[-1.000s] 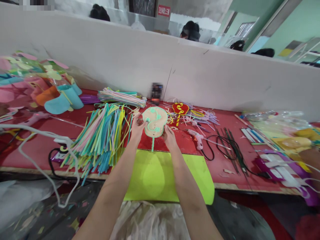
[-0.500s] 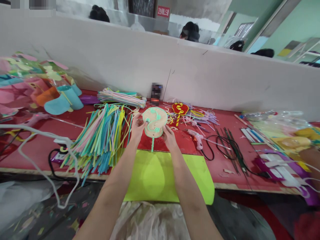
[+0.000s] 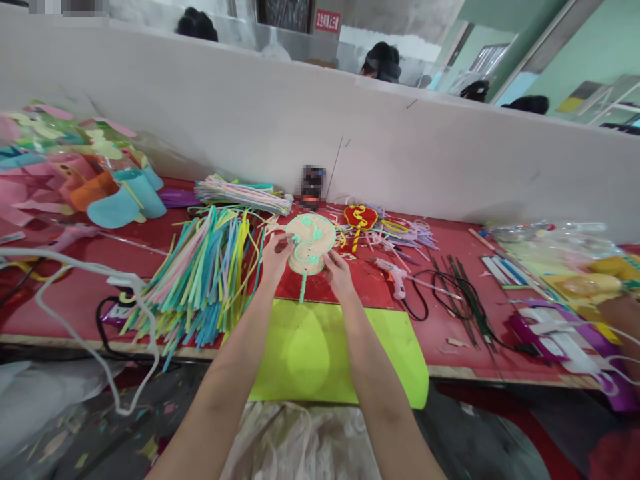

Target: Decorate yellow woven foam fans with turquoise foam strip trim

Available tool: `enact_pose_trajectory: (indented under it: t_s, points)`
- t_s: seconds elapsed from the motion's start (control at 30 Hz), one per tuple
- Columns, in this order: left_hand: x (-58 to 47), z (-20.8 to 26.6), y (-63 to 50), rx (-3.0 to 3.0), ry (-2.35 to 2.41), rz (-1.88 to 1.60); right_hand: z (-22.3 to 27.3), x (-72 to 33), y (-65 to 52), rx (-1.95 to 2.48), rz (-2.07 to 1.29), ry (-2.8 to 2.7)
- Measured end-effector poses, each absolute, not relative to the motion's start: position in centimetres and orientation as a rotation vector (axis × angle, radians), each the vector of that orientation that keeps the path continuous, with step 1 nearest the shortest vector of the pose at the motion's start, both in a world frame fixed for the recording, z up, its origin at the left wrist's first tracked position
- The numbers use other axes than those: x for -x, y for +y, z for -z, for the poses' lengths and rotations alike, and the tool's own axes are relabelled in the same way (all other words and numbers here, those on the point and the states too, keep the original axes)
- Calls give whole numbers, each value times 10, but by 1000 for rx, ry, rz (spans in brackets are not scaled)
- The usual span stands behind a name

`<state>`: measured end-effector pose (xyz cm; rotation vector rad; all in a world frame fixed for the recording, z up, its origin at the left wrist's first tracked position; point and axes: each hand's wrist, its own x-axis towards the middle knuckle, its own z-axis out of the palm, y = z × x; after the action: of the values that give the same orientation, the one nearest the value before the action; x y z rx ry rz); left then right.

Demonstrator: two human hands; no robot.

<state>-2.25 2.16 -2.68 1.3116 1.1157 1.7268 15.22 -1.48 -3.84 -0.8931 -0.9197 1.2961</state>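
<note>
Red tabletop [image 3: 437, 333] fills the head view below a white partition [image 3: 240, 120]. Centrally, the left hand [image 3: 275, 253] and right hand [image 3: 339, 271] pinch a round cream paddle [image 3: 312, 244] at nine and four o'clock, fingers closed on its rim, seemingly keeping its face unobstructed. Multicoloured fuzzy stems [image 3: 200, 280] lie at its eight o'clock, a pink-white glue gun [image 3: 397, 277] at four, presumably within reach.

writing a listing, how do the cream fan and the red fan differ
The cream fan has mint-green trim; the red fan has yellow trim. The cream fan is held by the left hand and right hand; the red fan rests untouched on the table. The cream fan looks larger here than the red fan. Both have a broad head on a thin handle.
</note>
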Motion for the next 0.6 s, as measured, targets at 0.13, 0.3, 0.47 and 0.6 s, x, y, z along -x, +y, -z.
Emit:
enact_pose_trajectory:
  t_s: [0.13, 0.3, 0.47, 0.6]
  points:
    - [22, 29, 24, -1108, 979, -1687, 39, -152, -14, 885, -1291, -908]
    - [20, 27, 21, -1151, 926, -1511, 41, -153, -12, 856, -1258, -880]
    - [14, 21, 15, -1399, 1039, -1451, 42, -153, -12, 848, -1235, -889]
    - [15, 19, 15, -1337, 1031, -1517, 41, -152, -12, 855, -1222, -878]
